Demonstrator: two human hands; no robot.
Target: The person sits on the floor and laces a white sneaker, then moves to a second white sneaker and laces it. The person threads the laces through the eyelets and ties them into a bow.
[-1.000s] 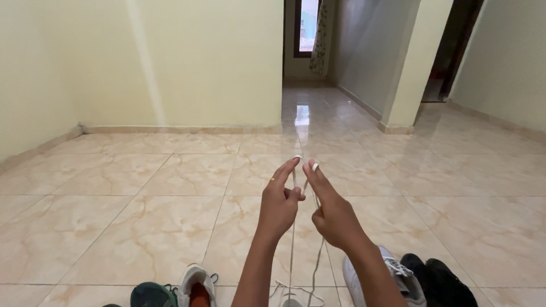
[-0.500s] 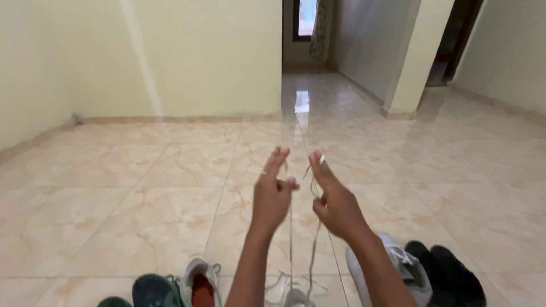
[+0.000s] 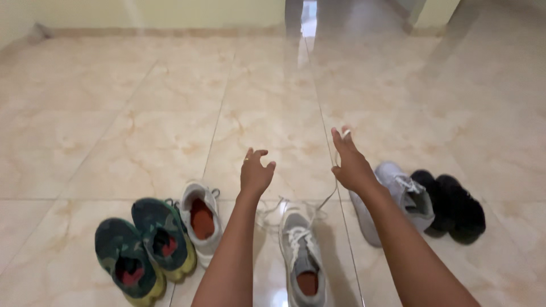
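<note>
holding a white shoelace (image 3: 335,170) between the fingertips, your right hand (image 3: 352,165) is stretched out above the tiled floor (image 3: 142,113), its fingers nearly straight and closed only at the tips around the lace end. from there the lace drops in a thin line down to the grey sneaker (image 3: 301,256) that sits on the floor between your forearms, toe pointing away from you, with loose white lacing spread around its front. your left hand (image 3: 256,173) hovers just beside that shoe's toe, fingers curled and spread apart, gripping nothing; you cannot tell whether it touches any part of the lace. to the right of your right wrist lies a second grey sneaker (image 3: 398,196), partly hidden by your arm, and just beyond it a pair of black shoes (image 3: 455,202) stand side by side. on your left, a white shoe with an orange lining (image 3: 200,219) rests near your left forearm, and next to it a pair of dark green shoes with yellow soles (image 3: 145,250).
</note>
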